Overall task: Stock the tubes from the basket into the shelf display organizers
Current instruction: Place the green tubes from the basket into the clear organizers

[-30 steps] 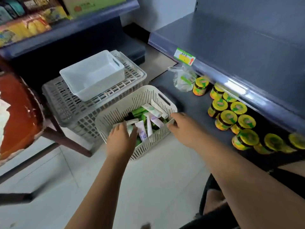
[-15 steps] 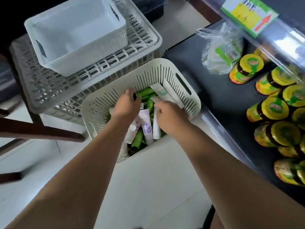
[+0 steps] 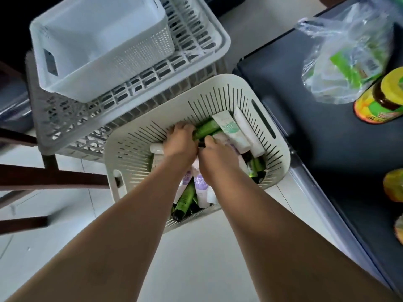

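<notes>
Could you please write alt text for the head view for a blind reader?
The left hand grips a green tube and the right hand reaches beside it in a cream basket of tubes. A white bin sits on a grey crate behind; jars stand on the shelf.

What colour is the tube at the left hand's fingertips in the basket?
Green; the tube by the left hand shows best in the head view.

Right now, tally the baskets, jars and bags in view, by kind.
Cream slotted basket: 1
Grey crate: 1
White bin: 1
Plastic bag: 1
Jars: 3, two cut off at the edge
Total: 7
</notes>
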### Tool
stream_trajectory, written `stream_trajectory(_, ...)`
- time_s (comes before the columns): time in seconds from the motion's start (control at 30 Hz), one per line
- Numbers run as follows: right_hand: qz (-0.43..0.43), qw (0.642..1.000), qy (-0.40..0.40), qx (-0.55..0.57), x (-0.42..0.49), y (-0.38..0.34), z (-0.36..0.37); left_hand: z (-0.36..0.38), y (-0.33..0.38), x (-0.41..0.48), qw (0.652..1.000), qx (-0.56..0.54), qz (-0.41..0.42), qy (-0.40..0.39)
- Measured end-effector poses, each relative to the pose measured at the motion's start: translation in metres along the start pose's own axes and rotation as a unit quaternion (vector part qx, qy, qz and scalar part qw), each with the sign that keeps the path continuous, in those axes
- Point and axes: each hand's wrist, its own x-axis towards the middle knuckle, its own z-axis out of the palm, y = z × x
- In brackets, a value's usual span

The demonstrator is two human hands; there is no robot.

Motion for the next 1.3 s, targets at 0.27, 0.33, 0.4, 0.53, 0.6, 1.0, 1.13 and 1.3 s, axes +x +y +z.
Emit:
stream_trajectory(0.27, 0.146, 0.976, -0.133, -0.089, 0.031, -0.005, -0.01, 0.001, 0.008, 0.01, 0.999, -0.004, -0.027, 0.03)
stream_trajectory(0.33, 0.158, 0.971, -0.142, -0.107, 0.039, -0.007, -0.005, 0.007, 0.006, 0.01, 0.999, 0.002, -0.024, 0.032)
stream_trajectory(0.4, 0.164, 0.973, -0.14, -0.081, 0.045, -0.007, -0.002, 0.011, 0.005, 0.01, 0.999, 0.018, -0.02, 0.029)
stream_trajectory(0.53, 0.134, 0.985, -0.095, -0.046, 0.033, -0.012, -0.002, 0.007, 0.004, 0.013, 1.0, 0.012, -0.014, 0.016)
stream_trajectory(0.6, 0.139, 0.989, -0.031, -0.039, 0.024, -0.01, -0.007, 0.004, 0.003, 0.013, 1.0, 0.01, -0.009, 0.023)
stream_trajectory(1.0, 0.315, 0.857, 0.08, 0.399, -0.014, 0.014, -0.031, -0.002, -0.015, -0.001, 0.991, -0.132, -0.008, 0.012)
stream_trajectory(1.13, 0.324, 0.711, 0.021, 0.623, -0.026, 0.021, -0.049, -0.026, -0.022, -0.032, 0.977, -0.214, -0.015, 0.017)
stream_trajectory(1.3, 0.198, 0.643, 0.046, 0.738, -0.047, 0.015, -0.076, -0.067, -0.031, -0.088, 0.887, -0.452, -0.099, 0.008)
